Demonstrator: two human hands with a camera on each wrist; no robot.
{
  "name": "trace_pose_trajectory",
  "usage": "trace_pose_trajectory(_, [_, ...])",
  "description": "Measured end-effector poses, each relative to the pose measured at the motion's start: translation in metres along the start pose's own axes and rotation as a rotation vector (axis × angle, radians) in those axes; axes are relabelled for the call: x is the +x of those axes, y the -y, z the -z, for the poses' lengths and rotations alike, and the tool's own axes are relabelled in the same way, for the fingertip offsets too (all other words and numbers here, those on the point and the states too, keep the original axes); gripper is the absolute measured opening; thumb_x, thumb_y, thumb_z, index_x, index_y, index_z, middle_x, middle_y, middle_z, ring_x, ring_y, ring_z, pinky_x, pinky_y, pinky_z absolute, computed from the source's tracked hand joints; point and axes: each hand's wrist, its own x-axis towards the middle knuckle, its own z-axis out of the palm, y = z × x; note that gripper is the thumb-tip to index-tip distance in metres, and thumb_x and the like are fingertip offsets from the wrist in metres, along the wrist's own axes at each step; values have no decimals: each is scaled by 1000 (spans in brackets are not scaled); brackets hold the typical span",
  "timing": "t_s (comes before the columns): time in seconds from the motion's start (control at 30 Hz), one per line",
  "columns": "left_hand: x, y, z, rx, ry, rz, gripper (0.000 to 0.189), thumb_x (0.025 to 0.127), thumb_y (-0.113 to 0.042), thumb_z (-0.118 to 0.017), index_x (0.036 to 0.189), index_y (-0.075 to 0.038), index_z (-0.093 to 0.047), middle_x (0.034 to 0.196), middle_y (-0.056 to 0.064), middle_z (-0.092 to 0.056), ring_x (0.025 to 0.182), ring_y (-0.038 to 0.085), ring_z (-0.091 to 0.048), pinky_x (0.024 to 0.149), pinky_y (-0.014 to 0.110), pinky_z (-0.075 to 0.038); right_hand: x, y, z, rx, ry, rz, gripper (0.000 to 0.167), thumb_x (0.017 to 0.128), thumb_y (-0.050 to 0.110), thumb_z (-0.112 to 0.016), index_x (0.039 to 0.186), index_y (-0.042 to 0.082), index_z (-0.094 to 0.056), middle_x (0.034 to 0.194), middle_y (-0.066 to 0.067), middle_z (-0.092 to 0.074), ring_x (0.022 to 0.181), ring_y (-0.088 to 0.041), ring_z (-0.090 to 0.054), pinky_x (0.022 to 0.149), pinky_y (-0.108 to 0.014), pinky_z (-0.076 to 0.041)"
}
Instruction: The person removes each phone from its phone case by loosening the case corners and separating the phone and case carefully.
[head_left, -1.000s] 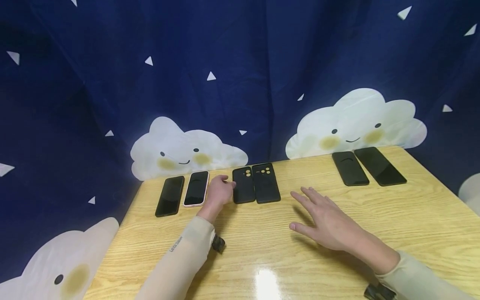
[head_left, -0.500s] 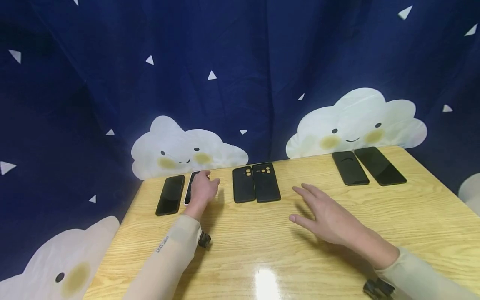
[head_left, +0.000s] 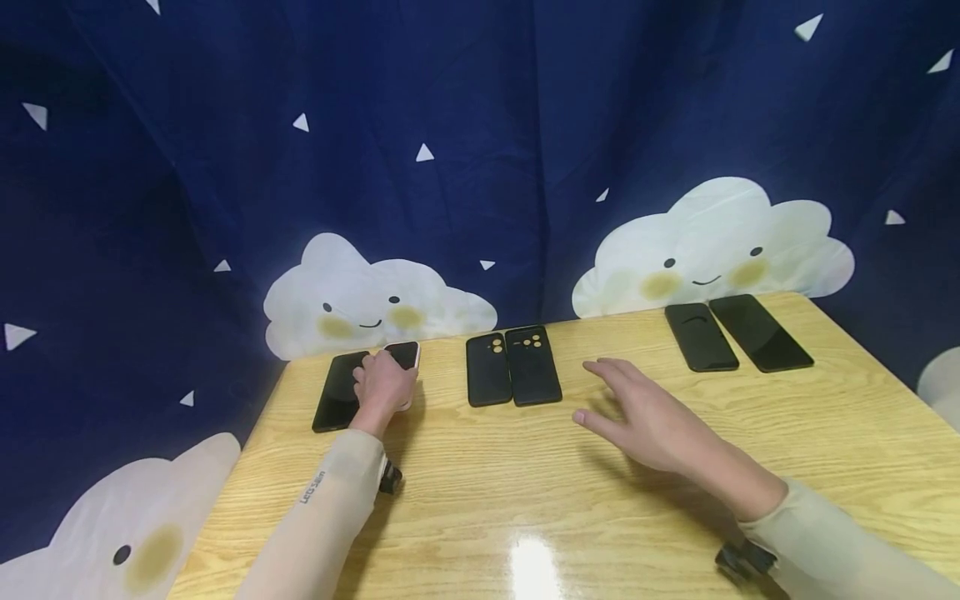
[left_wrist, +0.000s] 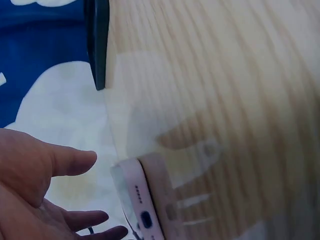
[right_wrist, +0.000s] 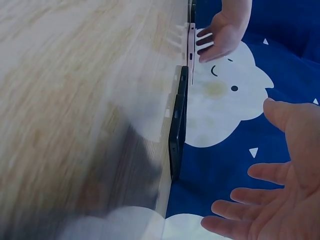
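Shifted left since 1 second ago: left hand point(head_left: 382, 385), from beside the 2 black cases point(head_left: 489, 371) to above the pink-edged phone point(head_left: 406, 354). Wooden table point(head_left: 480, 500): wide near surface; broad wood between the cases and the 2 far-right phones point(head_left: 701, 337). Both hands: fingers extended, thumbs apart; right hand point(head_left: 652, 421) raised on the near side of that gap. Pink-edged phone: close to table's far edge, just right of the left black phone point(head_left: 334, 407).

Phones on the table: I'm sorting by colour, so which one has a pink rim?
The second phone from the left, partly hidden by the left hand; the other phones have dark rims.
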Motion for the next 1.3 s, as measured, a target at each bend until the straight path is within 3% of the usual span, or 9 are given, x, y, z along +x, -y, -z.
trace_pose_trajectory(0.13, [4, 4, -1, 25, 4, 23, 48, 93, -26, -57, 125, 10, -54, 125, 31, -48, 119, 50, -43, 103, 62, -38, 1, -2, 1, 6, -2, -8, 90, 95, 73, -52, 155, 6, -42, 155, -20, -45, 140, -38, -49, 112, -59, -41])
trace_pose_trajectory(0.53, [11, 6, -1, 71, 53, 68, 58, 93, -31, -62, 131, 12, -51, 128, 35, -51, 119, 49, -44, 101, 63, -42, -1, -7, 1, -5, -6, -9, 82, 97, 61, -62, 155, 7, -43, 156, -20, -45, 140, -40, -48, 112, -59, -42])
trace_pose_trajectory(0.83, [15, 3, -1, 38, 49, 108, 73, 90, -31, -75, 138, 14, -44, 129, 37, -42, 121, 52, -44, 100, 64, -43, -3, -8, 1, -10, 7, -21, 94, 94, 77, -49, 155, 6, -42, 157, -22, -43, 142, -42, -45, 112, -61, -40])
trace_pose_trajectory(1.13, [19, 6, 1, 68, 28, 80, 75, 85, -39, -82, 130, 15, -54, 126, 36, -51, 118, 50, -48, 100, 60, -43, -3, -8, 1, -11, -3, -19, 91, 95, 73, -53, 155, 6, -43, 157, -21, -42, 142, -42, -45, 112, -61, -40])
trace_pose_trajectory(1.3, [21, 10, 5, -10, 11, 43, 58, 92, -28, -76, 126, 16, -58, 123, 35, -58, 113, 47, -59, 96, 54, -51, -4, -8, 1, -12, -8, -17, 91, 95, 74, -52, 155, 7, -43, 157, -21, -43, 142, -41, -46, 112, -61, -40])
